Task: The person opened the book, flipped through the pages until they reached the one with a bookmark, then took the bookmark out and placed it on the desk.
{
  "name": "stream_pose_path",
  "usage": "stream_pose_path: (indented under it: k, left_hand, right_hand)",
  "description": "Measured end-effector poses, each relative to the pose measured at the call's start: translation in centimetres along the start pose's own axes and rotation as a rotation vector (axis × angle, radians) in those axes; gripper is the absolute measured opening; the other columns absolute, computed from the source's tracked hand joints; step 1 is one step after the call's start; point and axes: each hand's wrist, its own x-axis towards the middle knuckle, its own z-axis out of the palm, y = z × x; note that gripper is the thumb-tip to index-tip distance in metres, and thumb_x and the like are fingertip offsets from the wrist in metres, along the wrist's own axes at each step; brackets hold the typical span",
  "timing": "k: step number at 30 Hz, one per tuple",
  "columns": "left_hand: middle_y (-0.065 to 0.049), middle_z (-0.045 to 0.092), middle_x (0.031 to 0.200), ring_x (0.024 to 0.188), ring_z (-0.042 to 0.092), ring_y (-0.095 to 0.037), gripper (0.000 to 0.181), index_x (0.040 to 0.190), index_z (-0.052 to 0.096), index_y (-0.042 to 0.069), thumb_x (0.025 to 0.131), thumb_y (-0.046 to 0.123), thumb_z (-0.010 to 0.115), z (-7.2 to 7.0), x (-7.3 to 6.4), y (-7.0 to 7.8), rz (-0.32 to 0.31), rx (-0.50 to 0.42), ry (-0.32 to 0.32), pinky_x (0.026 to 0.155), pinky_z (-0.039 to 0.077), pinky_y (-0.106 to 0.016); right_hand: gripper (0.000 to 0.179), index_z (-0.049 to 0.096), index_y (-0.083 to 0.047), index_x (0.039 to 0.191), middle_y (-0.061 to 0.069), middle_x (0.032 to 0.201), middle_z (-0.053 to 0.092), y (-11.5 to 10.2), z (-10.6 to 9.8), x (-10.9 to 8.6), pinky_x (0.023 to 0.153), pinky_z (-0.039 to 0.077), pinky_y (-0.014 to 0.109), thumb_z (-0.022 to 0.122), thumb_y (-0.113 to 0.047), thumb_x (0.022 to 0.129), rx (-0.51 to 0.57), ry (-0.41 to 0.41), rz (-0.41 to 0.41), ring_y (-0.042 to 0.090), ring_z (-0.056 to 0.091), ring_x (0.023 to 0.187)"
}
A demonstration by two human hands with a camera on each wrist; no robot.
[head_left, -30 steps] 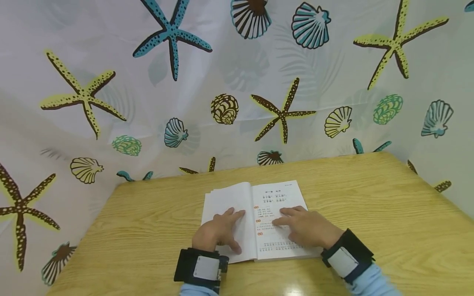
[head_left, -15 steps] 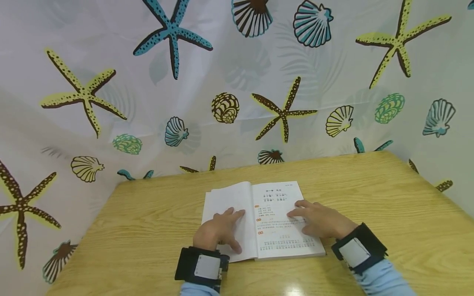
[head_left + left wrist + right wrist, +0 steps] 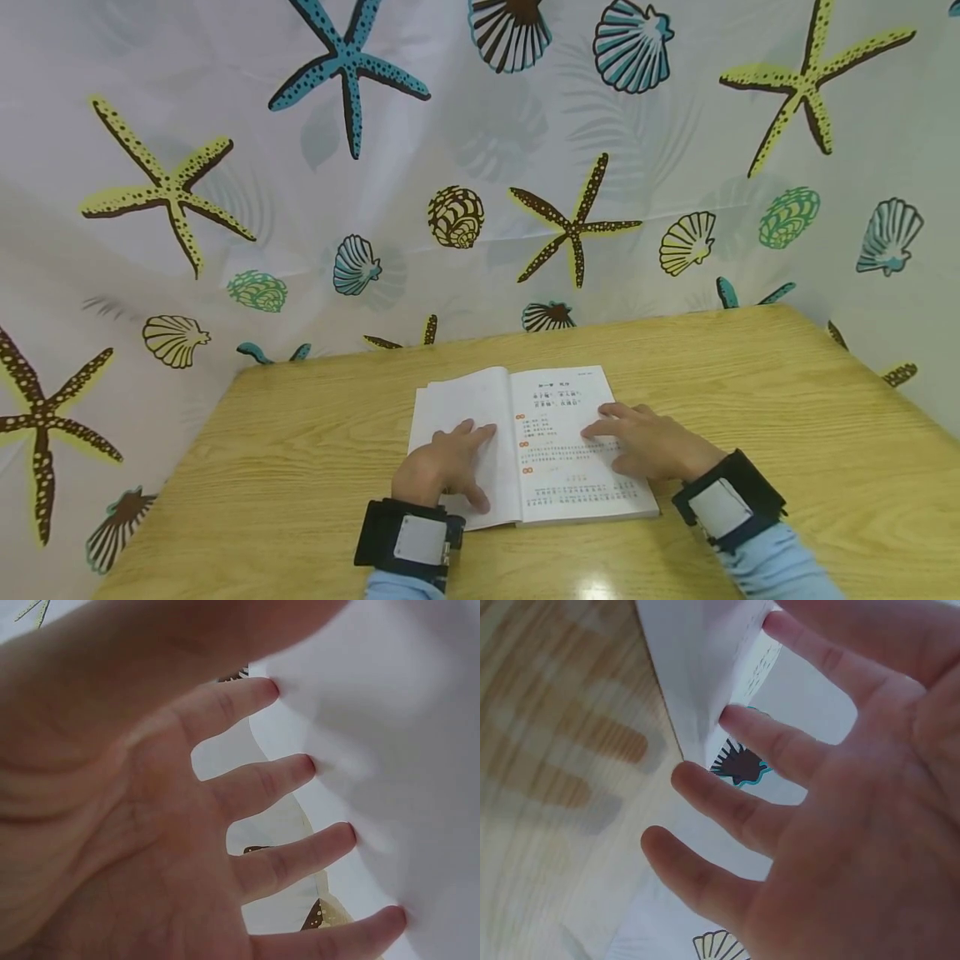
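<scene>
An open book (image 3: 555, 467) lies on the wooden table, its left page blank and its right page printed with text and small orange marks. My left hand (image 3: 446, 467) rests on the blank page with fingers spread. In the left wrist view the fingertips (image 3: 341, 836) press against the white paper. At the right page's outer edge is my right hand (image 3: 660, 442), fingers extended. The right wrist view shows two fingertips (image 3: 735, 716) at the page, while the other two reach past the book's edge over the table.
The pale wooden table (image 3: 300, 450) extends on both sides of the book. Behind it hangs a white cloth (image 3: 420, 275) printed with starfish and shells. Each wrist wears a black strap (image 3: 731, 500) with a pale plate, above light blue sleeves.
My right hand has slid right, from the middle of the printed page to its outer edge, uncovering more text. The left hand has stayed in place.
</scene>
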Motion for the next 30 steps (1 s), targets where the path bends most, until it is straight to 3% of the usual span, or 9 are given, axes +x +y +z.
stream_pose_path:
  k: [3, 6, 10, 23, 26, 30]
  left_hand:
    - [-0.013, 0.040, 0.158, 0.140, 0.036, -0.050, 0.095, 0.149, 0.053, 0.020, 0.066, 0.012, 0.096, 0.0, 0.0, 0.0, 0.001, 0.000, 0.001, 0.102, 0.041, -0.067]
    - [-0.013, 0.040, 0.158, 0.139, 0.037, -0.050, 0.095, 0.149, 0.053, 0.019, 0.066, 0.011, 0.096, -0.1, -0.1, 0.1, 0.004, 0.002, -0.002, 0.102, 0.042, -0.067]
    - [-0.013, 0.040, 0.158, 0.138, 0.038, -0.049, 0.095, 0.150, 0.052, 0.019, 0.066, 0.012, 0.096, -0.2, -0.1, 0.1, 0.009, 0.015, -0.007, 0.102, 0.043, -0.066]
    - [-0.013, 0.039, 0.159, 0.138, 0.039, -0.047, 0.096, 0.150, 0.051, 0.020, 0.066, 0.012, 0.096, -0.2, 0.0, 0.2, -0.002, 0.007, -0.014, 0.101, 0.044, -0.066]
    - [-0.013, 0.039, 0.159, 0.139, 0.038, -0.047, 0.096, 0.150, 0.051, 0.020, 0.066, 0.012, 0.096, -0.2, 0.0, 0.2, -0.003, 0.012, -0.012, 0.101, 0.044, -0.066]
    - [-0.013, 0.039, 0.158, 0.139, 0.038, -0.048, 0.096, 0.150, 0.052, 0.020, 0.066, 0.013, 0.096, -0.2, 0.0, 0.2, -0.004, 0.014, -0.012, 0.101, 0.043, -0.066]
  right_hand:
    - [0.055, 0.061, -0.009, 0.140, 0.032, 0.153, 0.036, 0.5, -0.1, -0.1, 0.097, 0.040, 0.073, 0.076, -0.013, 0.087, 0.038, -0.015, 0.039, 0.061, 0.036, 0.132]
    - [0.073, 0.043, 0.005, 0.149, 0.037, 0.157, 0.025, 1.0, -0.1, -0.3, 0.103, 0.034, 0.073, 0.076, -0.021, 0.090, 0.088, -0.039, 0.100, 0.061, 0.027, 0.138]
    - [0.088, 0.029, 0.017, 0.150, 0.038, 0.158, 0.019, 1.4, -0.2, -0.3, 0.108, 0.028, 0.072, 0.075, -0.028, 0.091, 0.120, -0.062, 0.148, 0.061, 0.020, 0.141]
    - [0.090, 0.027, 0.022, 0.147, 0.041, 0.155, 0.021, 1.5, -0.2, -0.3, 0.109, 0.027, 0.071, 0.075, -0.030, 0.091, 0.111, -0.069, 0.150, 0.062, 0.022, 0.140]
    - [0.088, 0.031, 0.020, 0.147, 0.040, 0.155, 0.024, 1.2, -0.2, -0.4, 0.107, 0.026, 0.074, 0.076, -0.029, 0.089, 0.082, -0.034, 0.131, 0.062, 0.023, 0.139]
    - [0.079, 0.039, 0.014, 0.147, 0.036, 0.151, 0.037, 0.5, -0.2, -0.3, 0.105, 0.030, 0.073, 0.079, -0.019, 0.087, 0.040, 0.085, 0.033, 0.059, 0.033, 0.136]
